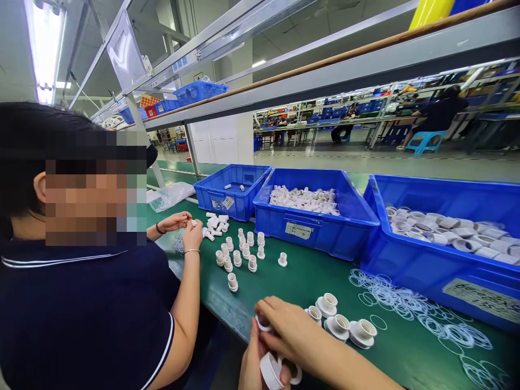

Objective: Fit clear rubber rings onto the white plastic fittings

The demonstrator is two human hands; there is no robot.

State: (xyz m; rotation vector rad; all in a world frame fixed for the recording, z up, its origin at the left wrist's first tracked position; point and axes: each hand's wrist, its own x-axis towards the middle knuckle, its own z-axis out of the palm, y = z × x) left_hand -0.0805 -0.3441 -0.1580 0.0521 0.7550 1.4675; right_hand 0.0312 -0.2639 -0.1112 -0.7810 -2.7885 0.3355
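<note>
At the bottom centre, my left hand [254, 360] is closed round white plastic fittings [271, 371], wide rings seen near the frame's lower edge. My right hand [284, 327] reaches across from the right, its fingers bent over a white ring [263, 323] at the top of my left hand's fingers. Part of that ring is hidden by the fingers. Just right of my hands, several flanged white fittings [340, 325] stand upright on the green table [300, 287]. A loose pile of thin clear rings [398, 298] lies farther right.
Blue bins [317, 238] with white parts line the table's back. Smaller upright fittings [236, 259] stand left of centre. A seated person [81, 314] works at the left, hands [190, 230] near small white tubes [215, 225]. A metal shelf rail [325, 81] crosses above.
</note>
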